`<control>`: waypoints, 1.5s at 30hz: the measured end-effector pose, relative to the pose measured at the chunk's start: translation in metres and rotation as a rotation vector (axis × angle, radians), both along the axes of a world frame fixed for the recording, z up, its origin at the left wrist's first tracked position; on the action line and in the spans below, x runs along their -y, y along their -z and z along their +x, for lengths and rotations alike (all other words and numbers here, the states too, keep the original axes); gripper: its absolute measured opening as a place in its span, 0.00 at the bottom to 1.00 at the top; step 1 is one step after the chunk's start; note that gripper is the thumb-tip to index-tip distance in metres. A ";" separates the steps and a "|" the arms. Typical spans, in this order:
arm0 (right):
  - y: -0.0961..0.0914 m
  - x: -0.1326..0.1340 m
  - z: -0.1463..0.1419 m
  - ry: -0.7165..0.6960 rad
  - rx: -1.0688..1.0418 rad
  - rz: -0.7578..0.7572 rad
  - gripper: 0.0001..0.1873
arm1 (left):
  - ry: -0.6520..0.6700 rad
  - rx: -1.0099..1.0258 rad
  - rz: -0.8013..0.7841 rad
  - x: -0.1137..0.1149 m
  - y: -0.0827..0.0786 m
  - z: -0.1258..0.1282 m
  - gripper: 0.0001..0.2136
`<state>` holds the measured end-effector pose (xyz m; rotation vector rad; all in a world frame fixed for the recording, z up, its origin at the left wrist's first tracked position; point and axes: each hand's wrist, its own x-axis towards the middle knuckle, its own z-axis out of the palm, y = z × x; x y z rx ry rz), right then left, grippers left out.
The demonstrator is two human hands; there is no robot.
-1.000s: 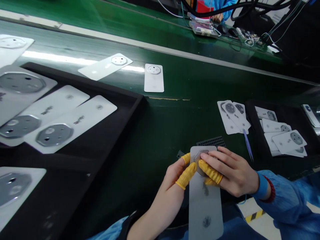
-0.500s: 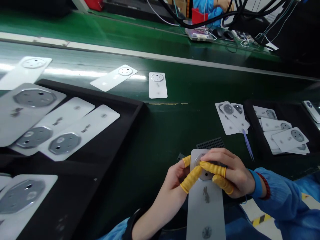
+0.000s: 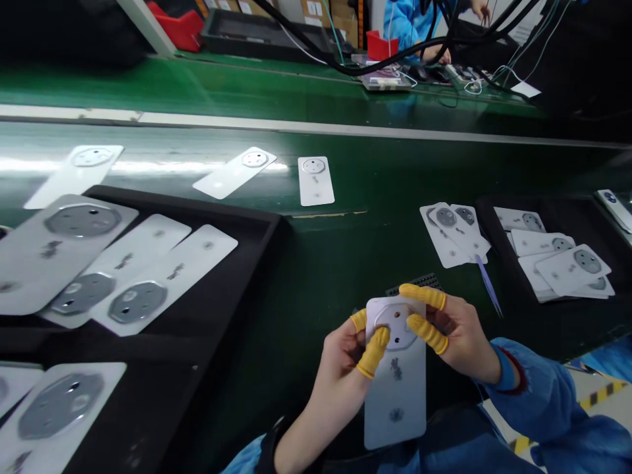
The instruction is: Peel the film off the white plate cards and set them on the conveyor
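A pale grey phone back cover (image 3: 395, 395) with an octagonal camera area stands tilted before me, its camera end up. My left hand (image 3: 348, 355), in yellow finger cots, grips its upper left side, with the thumb on the camera area. At the upper right corner my right hand (image 3: 461, 329) has its cotted thumb and index finger on the cover; its other fingers are mostly hidden. Just behind the cover's top edge lies a black pad with rows of small bumps (image 3: 429, 282), partly covered.
Black trays with back covers stand at left (image 3: 266, 227) and right (image 3: 573, 214). Purple tweezers (image 3: 488, 283) lie beside several fanned covers (image 3: 457, 230). More covers (image 3: 316, 181) rest along the green surface. Black cables (image 3: 409, 49) hang at the back, near another person's blue sleeve (image 3: 405, 23).
My right fingers have moved off the camera area to the cover's upper right corner, uncovering its holes. The cover is now seen whole, and the head view has shifted slightly.
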<state>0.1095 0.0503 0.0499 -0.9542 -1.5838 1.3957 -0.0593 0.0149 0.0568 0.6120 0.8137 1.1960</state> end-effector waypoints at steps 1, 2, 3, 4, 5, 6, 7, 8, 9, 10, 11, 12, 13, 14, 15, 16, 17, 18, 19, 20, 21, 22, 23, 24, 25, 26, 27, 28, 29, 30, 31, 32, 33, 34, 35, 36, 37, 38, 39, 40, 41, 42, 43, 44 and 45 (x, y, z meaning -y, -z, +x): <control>0.000 0.001 -0.001 0.015 -0.030 -0.048 0.19 | 0.008 -0.012 0.004 0.000 0.000 0.000 0.09; 0.000 0.001 -0.002 0.024 -0.051 -0.099 0.19 | 0.015 -0.026 0.007 0.001 0.000 0.000 0.08; 0.000 0.001 -0.003 0.029 -0.064 -0.146 0.19 | 0.022 -0.041 0.008 0.001 0.001 0.000 0.08; -0.001 0.001 -0.004 0.032 -0.074 -0.187 0.19 | 0.024 -0.055 0.010 0.002 0.001 -0.001 0.08; -0.001 0.001 -0.005 0.034 -0.081 -0.218 0.20 | 0.022 -0.071 0.011 0.002 0.001 -0.001 0.08; -0.002 0.001 -0.007 0.037 -0.089 -0.242 0.20 | 0.019 -0.086 0.012 0.002 0.001 -0.002 0.08; -0.002 0.001 -0.008 0.037 -0.098 -0.261 0.21 | 0.017 -0.103 0.011 0.002 0.001 -0.002 0.08; -0.001 0.000 -0.010 0.033 -0.110 -0.275 0.21 | 0.017 -0.119 0.008 0.002 0.001 -0.002 0.08; -0.001 0.000 -0.012 0.028 -0.121 -0.282 0.22 | 0.017 -0.132 0.006 0.002 0.001 -0.002 0.08; 0.000 -0.001 -0.013 0.020 -0.134 -0.281 0.22 | 0.021 -0.142 0.003 0.001 0.000 -0.002 0.08; 0.001 -0.002 -0.015 0.010 -0.148 -0.275 0.21 | 0.026 -0.148 0.003 0.001 0.000 -0.001 0.08; 0.002 -0.002 -0.016 0.001 -0.160 -0.268 0.21 | 0.030 -0.151 0.005 0.001 0.000 -0.001 0.08; 0.003 -0.003 -0.016 -0.004 -0.167 -0.264 0.20 | 0.032 -0.156 0.007 0.001 0.001 -0.002 0.08; 0.004 -0.003 -0.017 -0.005 -0.167 -0.264 0.20 | 0.035 -0.156 0.012 0.002 0.002 -0.002 0.08; 0.004 -0.003 -0.017 -0.002 -0.161 -0.269 0.19 | 0.037 -0.152 0.018 0.003 0.003 -0.003 0.08; 0.004 -0.003 -0.016 0.002 -0.152 -0.274 0.19 | 0.037 -0.144 0.026 0.004 0.004 -0.003 0.08; 0.004 -0.003 -0.016 0.002 -0.141 -0.281 0.19 | 0.031 -0.138 0.035 0.005 0.005 -0.004 0.08; 0.004 -0.003 -0.015 -0.001 -0.131 -0.282 0.19 | 0.019 -0.137 0.044 0.007 0.006 -0.005 0.09; 0.004 -0.004 -0.015 -0.006 -0.126 -0.278 0.19 | -0.001 -0.141 0.050 0.008 0.006 -0.005 0.09; 0.003 -0.004 -0.014 -0.010 -0.124 -0.272 0.19 | -0.015 -0.148 0.052 0.009 0.006 -0.005 0.09; 0.003 -0.004 -0.014 -0.010 -0.127 -0.267 0.19 | -0.013 -0.158 0.048 0.009 0.006 -0.005 0.10; 0.002 -0.004 -0.014 -0.008 -0.132 -0.263 0.19 | 0.005 -0.166 0.045 0.008 0.006 -0.005 0.10; 0.002 -0.004 -0.013 -0.008 -0.138 -0.263 0.19 | 0.029 -0.178 0.048 0.007 0.005 -0.004 0.10; 0.002 -0.004 -0.013 -0.013 -0.146 -0.264 0.20 | 0.052 -0.196 0.059 0.006 0.004 -0.003 0.10; 0.002 -0.004 -0.013 -0.025 -0.150 -0.269 0.20 | 0.069 -0.223 0.074 0.004 0.003 -0.003 0.10; 0.002 -0.004 -0.013 -0.039 -0.153 -0.273 0.20 | 0.075 -0.252 0.090 0.003 0.003 -0.002 0.11; 0.002 -0.005 -0.012 -0.059 -0.157 -0.275 0.20 | 0.070 -0.282 0.103 0.001 0.002 -0.002 0.11; 0.001 -0.005 -0.011 -0.081 -0.165 -0.274 0.20 | 0.065 -0.302 0.116 0.000 0.001 -0.002 0.12; 0.000 -0.006 -0.010 -0.098 -0.176 -0.273 0.19 | 0.067 -0.307 0.121 0.000 0.001 -0.003 0.11; -0.001 -0.007 -0.009 -0.115 -0.188 -0.273 0.19 | 0.076 -0.300 0.120 0.000 0.000 -0.003 0.10; -0.003 -0.007 -0.007 -0.132 -0.197 -0.271 0.18 | 0.077 -0.290 0.116 0.000 0.000 -0.003 0.09; -0.005 -0.008 -0.005 -0.147 -0.201 -0.268 0.17 | 0.068 -0.284 0.113 0.000 -0.001 -0.004 0.08; -0.007 -0.009 -0.002 -0.158 -0.199 -0.264 0.16 | 0.047 -0.284 0.106 0.001 -0.001 -0.004 0.07; -0.009 -0.010 0.000 -0.163 -0.194 -0.259 0.15 | 0.017 -0.291 0.099 0.002 -0.001 -0.004 0.06; -0.010 -0.011 0.001 -0.165 -0.189 -0.253 0.14 | -0.016 -0.303 0.093 0.003 -0.002 -0.004 0.05; -0.010 -0.011 0.003 -0.161 -0.188 -0.245 0.14 | -0.053 -0.314 0.089 0.003 -0.002 -0.003 0.05; -0.009 -0.012 0.003 -0.152 -0.189 -0.239 0.14 | -0.088 -0.322 0.080 0.004 -0.002 -0.003 0.05; -0.007 -0.012 0.003 -0.144 -0.193 -0.237 0.15 | -0.122 -0.331 0.072 0.004 -0.002 -0.002 0.07; -0.004 -0.011 0.002 -0.140 -0.198 -0.239 0.15 | -0.158 -0.344 0.065 0.004 -0.002 -0.002 0.08; -0.001 -0.011 0.002 -0.140 -0.202 -0.242 0.15 | -0.194 -0.359 0.057 0.003 -0.001 -0.001 0.10; 0.003 -0.012 0.001 -0.142 -0.207 -0.246 0.16 | -0.215 -0.369 0.040 0.002 0.000 -0.001 0.10; 0.006 -0.012 0.000 -0.143 -0.211 -0.249 0.16 | -0.212 -0.370 0.014 0.001 0.002 -0.001 0.11; 0.009 -0.012 0.000 -0.140 -0.215 -0.251 0.16 | -0.182 -0.357 -0.017 0.000 0.004 -0.002 0.11; 0.011 -0.013 0.000 -0.133 -0.220 -0.252 0.16 | -0.137 -0.331 -0.049 -0.001 0.005 -0.002 0.11; 0.012 -0.014 0.000 -0.122 -0.222 -0.256 0.16 | -0.091 -0.298 -0.076 -0.002 0.007 -0.003 0.10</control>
